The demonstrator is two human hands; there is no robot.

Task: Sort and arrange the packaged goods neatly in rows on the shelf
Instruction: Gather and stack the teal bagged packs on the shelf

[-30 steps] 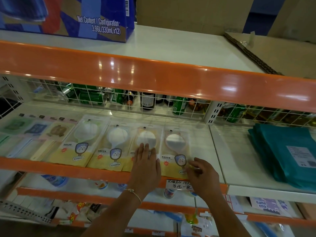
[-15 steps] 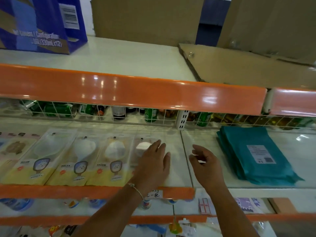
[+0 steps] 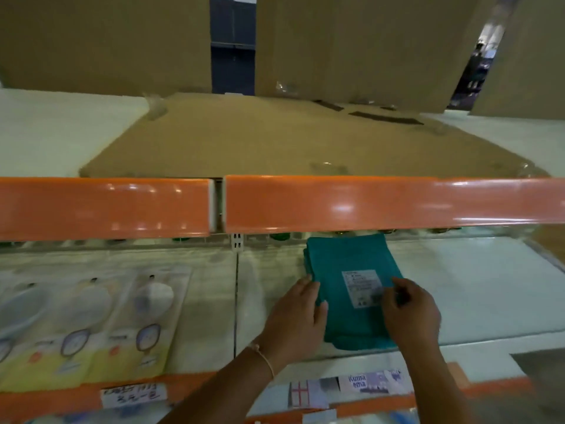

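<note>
Teal packet stack (image 3: 351, 264) on shelf (image 3: 474, 289) is flanked: left hand (image 3: 295, 322) laid flat alongside; right hand (image 3: 409, 313) curled, grip unclear.

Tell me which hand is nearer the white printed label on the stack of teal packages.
Right. The right hand lies on the white printed label's lower right corner, partly covering it. The left hand rests on the left edge of the stack of teal packages, clear of the label.

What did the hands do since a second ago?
Both hands left the mirror packs and moved right to the teal stack. The left hand now touches its left edge, and the right hand rests on top. The mirror packs stayed in their row.
</note>
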